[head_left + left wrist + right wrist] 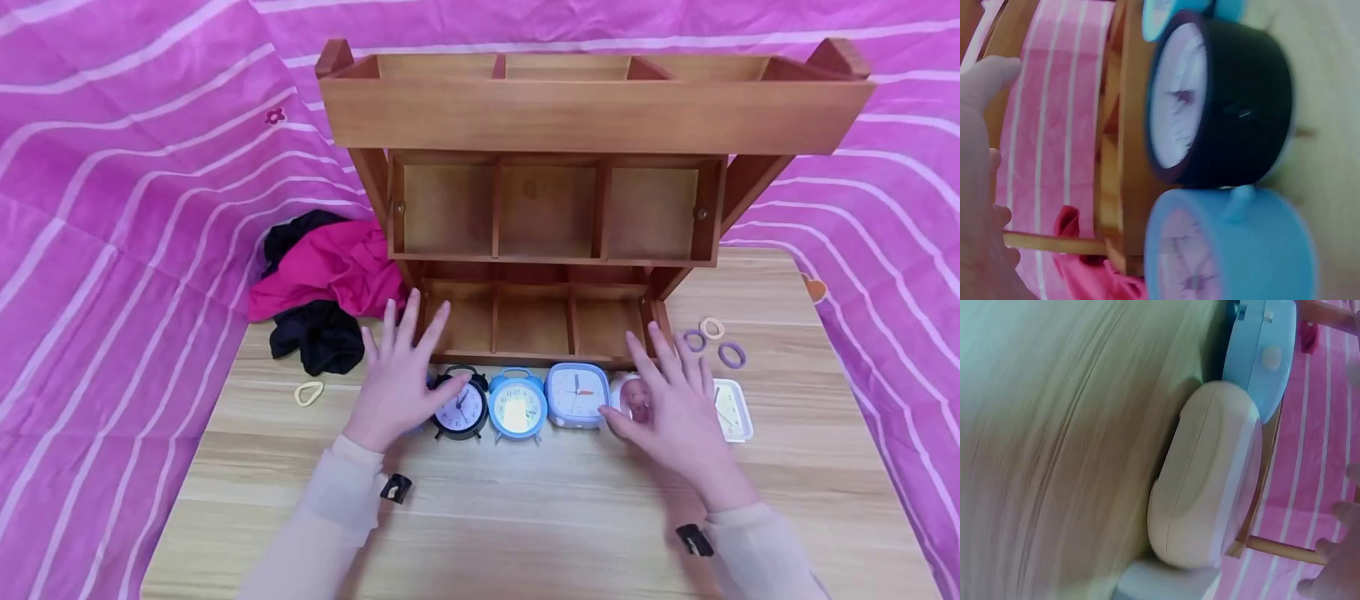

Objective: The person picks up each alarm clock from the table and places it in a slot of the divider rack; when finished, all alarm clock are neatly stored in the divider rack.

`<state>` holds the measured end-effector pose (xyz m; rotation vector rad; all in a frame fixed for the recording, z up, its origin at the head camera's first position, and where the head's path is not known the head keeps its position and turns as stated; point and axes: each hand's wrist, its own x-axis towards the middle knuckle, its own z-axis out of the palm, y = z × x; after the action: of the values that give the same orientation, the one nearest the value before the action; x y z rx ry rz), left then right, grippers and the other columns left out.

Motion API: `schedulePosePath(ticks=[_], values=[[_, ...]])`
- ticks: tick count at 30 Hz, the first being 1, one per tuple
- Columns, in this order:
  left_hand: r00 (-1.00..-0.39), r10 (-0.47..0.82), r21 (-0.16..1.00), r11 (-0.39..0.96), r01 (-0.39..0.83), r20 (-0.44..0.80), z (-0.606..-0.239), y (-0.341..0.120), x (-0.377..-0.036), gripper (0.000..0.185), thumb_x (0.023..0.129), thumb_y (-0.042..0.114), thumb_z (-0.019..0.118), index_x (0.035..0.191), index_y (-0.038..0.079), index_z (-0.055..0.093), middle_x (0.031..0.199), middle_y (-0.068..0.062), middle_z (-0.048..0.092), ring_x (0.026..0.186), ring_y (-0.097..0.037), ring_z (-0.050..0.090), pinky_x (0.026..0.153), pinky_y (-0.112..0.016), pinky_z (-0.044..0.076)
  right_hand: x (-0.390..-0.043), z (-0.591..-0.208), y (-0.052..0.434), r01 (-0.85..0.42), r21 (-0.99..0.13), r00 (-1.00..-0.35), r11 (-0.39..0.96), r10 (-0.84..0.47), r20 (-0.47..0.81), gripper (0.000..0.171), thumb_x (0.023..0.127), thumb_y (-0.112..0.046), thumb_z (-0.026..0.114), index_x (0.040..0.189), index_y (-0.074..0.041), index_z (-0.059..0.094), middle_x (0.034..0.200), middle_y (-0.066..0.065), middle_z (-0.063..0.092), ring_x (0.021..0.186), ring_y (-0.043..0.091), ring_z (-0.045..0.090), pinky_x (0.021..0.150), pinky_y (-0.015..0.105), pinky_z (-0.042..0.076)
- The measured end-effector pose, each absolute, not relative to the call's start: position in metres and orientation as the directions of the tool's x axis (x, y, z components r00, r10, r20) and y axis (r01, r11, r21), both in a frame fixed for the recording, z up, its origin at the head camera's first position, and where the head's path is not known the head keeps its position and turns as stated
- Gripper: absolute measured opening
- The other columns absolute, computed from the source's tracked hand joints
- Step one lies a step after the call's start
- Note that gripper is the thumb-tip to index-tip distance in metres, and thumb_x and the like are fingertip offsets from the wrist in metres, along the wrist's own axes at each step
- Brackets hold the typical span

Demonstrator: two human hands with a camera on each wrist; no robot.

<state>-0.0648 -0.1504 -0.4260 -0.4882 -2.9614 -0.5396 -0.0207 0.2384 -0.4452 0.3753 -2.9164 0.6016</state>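
My left hand [393,375] is spread over the left end of a row of alarm clocks, its thumb overlapping the black alarm clock [467,417]. A blue alarm clock [1266,250] next to the black one is mostly hidden under this hand in the head view. Mid-row stand a light blue twin-bell clock [517,408] and a square blue clock [577,396]. My right hand [675,408], fingers apart, partly covers a pale rounded clock [1204,475] and the white rectangular clock [733,410] at the right end. Neither hand holds anything.
Behind the clocks stands a tiered wooden rack [600,117] with divided compartments. Pink and black cloth [337,267] is bunched at its left, near a cream hair tie [308,393]. Several small hair ties [732,356] lie right. Striped pink fabric [150,250] hangs around the table [525,525].
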Motion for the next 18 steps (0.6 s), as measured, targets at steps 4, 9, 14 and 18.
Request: schedulePosePath(ticks=[4,9,14,18], values=[[-0.946,0.266,0.417,0.850,0.321,0.186,-0.416,-0.156,-0.075,0.109,0.089,0.068,0.068,0.169,0.029,0.007,0.176,-0.011,-0.001,0.159,-0.044,-0.004,0.112,-0.085,0.011,-0.028,-0.446,0.230,-0.291,-0.465,-0.952,0.836,-0.203,0.231,0.108,0.076,-0.051,0.090,0.165,-0.022,0.034,0.172,0.010,0.023,0.153,0.048,0.022,0.121,0.071,0.015],[-0.953,0.209,0.541,0.787,0.296,0.218,-0.404,-0.165,-0.092,0.111,0.091,0.062,0.070,0.169,0.027,-0.001,0.176,-0.005,-0.002,0.161,-0.032,-0.006,0.119,-0.074,0.017,-0.036,-0.446,0.212,-0.284,-0.497,-0.957,0.820,-0.208,0.204,0.110,0.076,-0.055,0.089,0.165,-0.022,0.032,0.171,0.009,0.026,0.148,0.046,0.032,0.115,0.072,0.024],[-0.935,0.121,0.695,0.640,0.329,0.332,-0.394,-0.169,-0.111,0.100,0.094,0.041,0.075,0.167,0.020,0.010,0.172,-0.005,0.020,0.159,-0.019,0.019,0.125,-0.050,0.029,-0.043,-0.445,0.189,-0.301,-0.478,-0.953,0.825,-0.239,0.188,0.112,0.076,-0.061,0.087,0.166,-0.026,0.030,0.170,0.006,0.030,0.149,0.037,0.037,0.112,0.071,0.026],[-0.944,0.071,0.754,0.584,0.301,0.322,-0.379,-0.170,-0.124,0.106,0.093,0.040,0.077,0.167,0.028,0.003,0.173,0.005,0.016,0.157,-0.007,0.018,0.126,-0.042,0.026,-0.049,-0.445,0.166,-0.341,-0.470,-0.940,0.814,-0.279,0.198,0.111,0.077,-0.063,0.085,0.166,-0.027,0.029,0.168,0.005,0.035,0.148,0.031,0.040,0.112,0.067,0.026]])
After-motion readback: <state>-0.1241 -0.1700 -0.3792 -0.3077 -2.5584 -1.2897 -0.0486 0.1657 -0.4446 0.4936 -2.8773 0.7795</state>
